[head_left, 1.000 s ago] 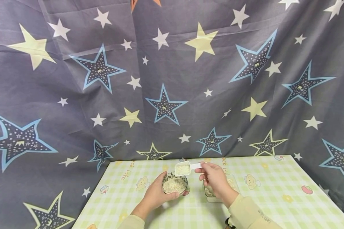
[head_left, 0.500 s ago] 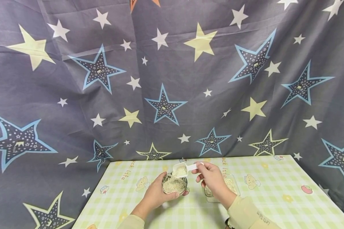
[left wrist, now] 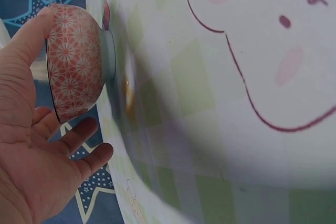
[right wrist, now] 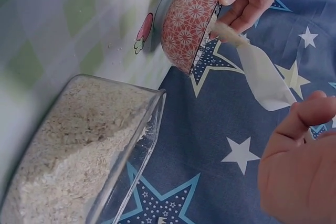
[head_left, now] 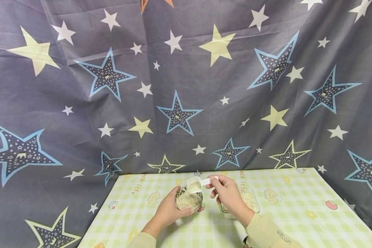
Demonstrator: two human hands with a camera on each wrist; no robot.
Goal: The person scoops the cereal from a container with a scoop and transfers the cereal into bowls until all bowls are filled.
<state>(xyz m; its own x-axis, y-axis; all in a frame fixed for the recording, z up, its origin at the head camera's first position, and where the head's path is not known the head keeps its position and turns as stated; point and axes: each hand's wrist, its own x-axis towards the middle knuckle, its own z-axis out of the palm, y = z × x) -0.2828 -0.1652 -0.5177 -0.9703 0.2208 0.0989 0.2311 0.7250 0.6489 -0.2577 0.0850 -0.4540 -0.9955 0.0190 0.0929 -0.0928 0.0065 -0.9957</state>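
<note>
While the left hand (head_left: 171, 210) grips the bowl (right wrist: 185, 22), the right hand (head_left: 228, 195) pinches the scoop (head_left: 205, 181) in its fingers (head_left: 217, 184), handle running leftward from them, its tipped cup right over the bowl's grain (head_left: 185, 202).

Left arm (head_left: 150, 230): sleeved, slanting up and rightward from the lower edge; wrist bare. Left hand (head_left: 170, 208): in a grip, thumb (left wrist: 31, 38) on the near side, fingers (left wrist: 95, 160) opposite, the lower ones spread apart. Right arm (head_left: 269, 230): sleeved, slanting up and leftward; wrist bare. Right hand (head_left: 230, 195): raised beside the left, just apart, back uppermost, fingers bent, in a pinching grip.
</note>
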